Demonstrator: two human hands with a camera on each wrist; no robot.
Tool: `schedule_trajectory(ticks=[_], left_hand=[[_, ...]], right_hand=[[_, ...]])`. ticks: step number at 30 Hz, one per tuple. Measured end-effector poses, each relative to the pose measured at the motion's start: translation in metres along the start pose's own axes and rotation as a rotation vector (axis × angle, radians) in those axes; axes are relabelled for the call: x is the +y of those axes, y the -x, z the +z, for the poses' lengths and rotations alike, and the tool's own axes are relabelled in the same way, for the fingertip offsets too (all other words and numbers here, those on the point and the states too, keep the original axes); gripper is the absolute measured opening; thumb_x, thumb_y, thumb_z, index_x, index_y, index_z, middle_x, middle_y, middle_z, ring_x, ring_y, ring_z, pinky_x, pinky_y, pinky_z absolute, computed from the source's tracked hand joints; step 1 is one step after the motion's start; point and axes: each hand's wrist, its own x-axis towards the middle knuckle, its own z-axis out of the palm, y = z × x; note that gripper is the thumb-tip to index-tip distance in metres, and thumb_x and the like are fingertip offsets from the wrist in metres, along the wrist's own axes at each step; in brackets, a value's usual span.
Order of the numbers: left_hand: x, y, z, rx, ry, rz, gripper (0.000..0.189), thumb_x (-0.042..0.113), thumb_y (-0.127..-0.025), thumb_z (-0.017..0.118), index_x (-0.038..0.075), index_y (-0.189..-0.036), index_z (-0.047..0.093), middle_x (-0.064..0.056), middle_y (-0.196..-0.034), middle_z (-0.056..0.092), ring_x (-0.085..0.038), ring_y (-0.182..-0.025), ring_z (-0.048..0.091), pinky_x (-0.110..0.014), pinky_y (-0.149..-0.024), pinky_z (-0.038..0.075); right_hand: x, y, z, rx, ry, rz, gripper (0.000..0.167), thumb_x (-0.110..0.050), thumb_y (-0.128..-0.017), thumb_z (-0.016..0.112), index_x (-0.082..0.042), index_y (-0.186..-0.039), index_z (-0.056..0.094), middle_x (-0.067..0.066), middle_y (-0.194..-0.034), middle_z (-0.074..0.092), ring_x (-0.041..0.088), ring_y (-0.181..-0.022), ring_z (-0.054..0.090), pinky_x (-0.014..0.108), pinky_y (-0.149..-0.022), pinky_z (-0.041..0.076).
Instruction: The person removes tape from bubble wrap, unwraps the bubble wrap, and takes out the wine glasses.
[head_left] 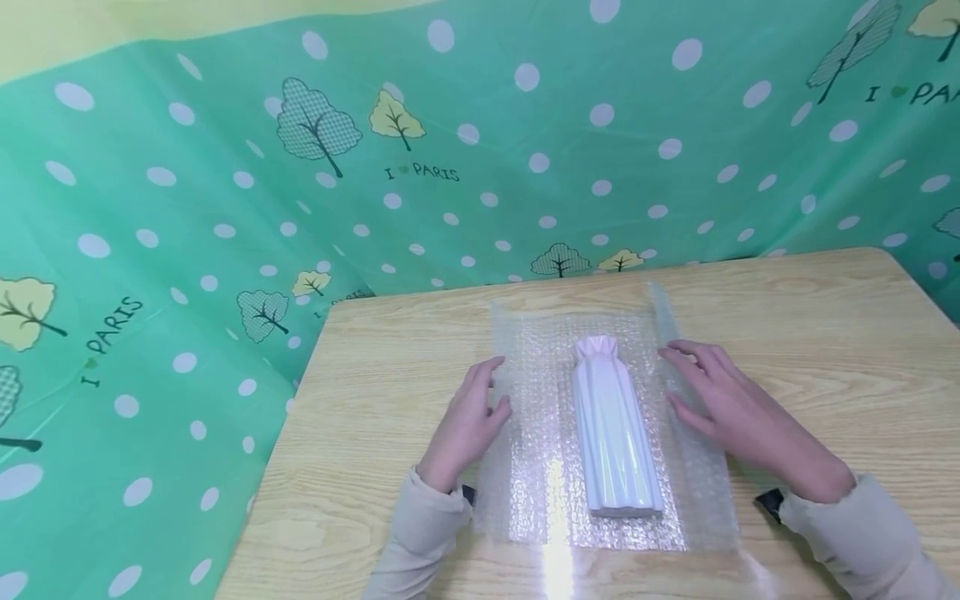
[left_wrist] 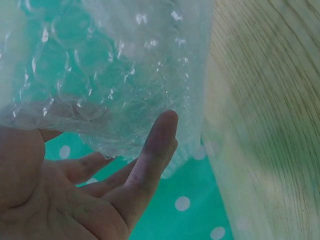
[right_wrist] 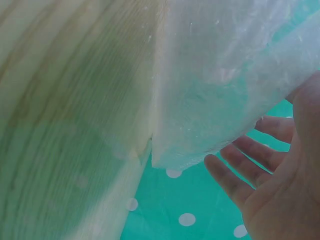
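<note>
A glossy white fluted vase [head_left: 617,433] with a pinched, ruffled neck lies on its side on a sheet of clear bubble wrap [head_left: 542,400]. The sheet's left and right margins stand up from the wooden table. My left hand [head_left: 467,421] is at the left margin, fingers loosely extended; in the left wrist view a fingertip [left_wrist: 167,120] rests against the bubble wrap. At the opposite margin is my right hand [head_left: 712,396], its fingers spread and slightly bent. The right wrist view has those fingertips [right_wrist: 212,162] right at the plastic's edge, not curled round it.
The wooden table [head_left: 367,417] extends to both sides of the sheet, its far edge close behind it. Green dotted cloth [head_left: 487,158] with tree prints hangs behind and to the left. Small black pieces [head_left: 770,502] show at both sleeve cuffs.
</note>
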Motion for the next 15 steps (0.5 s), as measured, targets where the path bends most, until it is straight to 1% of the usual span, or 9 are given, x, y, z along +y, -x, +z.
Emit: schedule_trajectory(ticks=[3,5,7,12,15], left_hand=[[-0.0028,-0.0005,-0.0003,0.011,-0.011,0.013,0.060,0.013,-0.096,0.058,0.010,-0.151,0.036,-0.015,-0.145,0.046,-0.029,-0.109,0.059,-0.029,-0.074,0.055],[-0.0045,-0.0007,-0.0005,0.014,-0.019,0.015,0.060,0.013,-0.096,0.059,0.010,-0.151,0.036,-0.014,-0.146,0.045,-0.029,-0.111,0.058,-0.029,-0.074,0.056],[-0.0059,-0.0008,-0.0008,0.013,-0.018,0.012,0.060,0.013,-0.096,0.059,0.009,-0.151,0.036,-0.014,-0.147,0.045,-0.028,-0.111,0.059,-0.029,-0.074,0.056],[-0.0087,-0.0014,-0.0020,0.011,-0.011,0.003,0.062,0.011,-0.095,0.061,0.009,-0.151,0.035,-0.014,-0.146,0.045,-0.026,-0.105,0.059,-0.029,-0.074,0.055],[-0.0107,-0.0014,-0.0027,0.008,-0.021,0.000,0.064,0.010,-0.094,0.062,0.009,-0.152,0.034,-0.014,-0.148,0.044,-0.021,-0.086,0.061,-0.029,-0.072,0.054]], right_hand=[[0.0021,-0.0002,0.0003,0.013,0.011,-0.007,0.061,-0.009,-0.083,0.071,0.003,-0.138,0.050,0.024,-0.136,0.049,0.036,-0.119,0.049,0.052,-0.082,0.057],[0.0034,-0.0001,0.0006,0.016,0.016,-0.011,0.060,-0.008,-0.082,0.071,0.003,-0.137,0.051,0.024,-0.135,0.048,0.036,-0.118,0.049,0.051,-0.080,0.058],[0.0049,0.0002,0.0008,0.018,0.018,-0.014,0.059,-0.008,-0.081,0.072,0.003,-0.135,0.052,0.024,-0.135,0.048,0.036,-0.117,0.049,0.050,-0.079,0.058],[0.0085,0.0013,0.0018,0.029,0.012,-0.034,0.058,-0.006,-0.080,0.072,0.003,-0.134,0.052,0.024,-0.135,0.047,0.037,-0.114,0.050,0.049,-0.073,0.058],[0.0107,0.0017,0.0025,0.035,0.009,-0.041,0.058,-0.005,-0.079,0.071,0.003,-0.133,0.053,0.025,-0.135,0.048,0.037,-0.113,0.050,0.049,-0.072,0.058]])
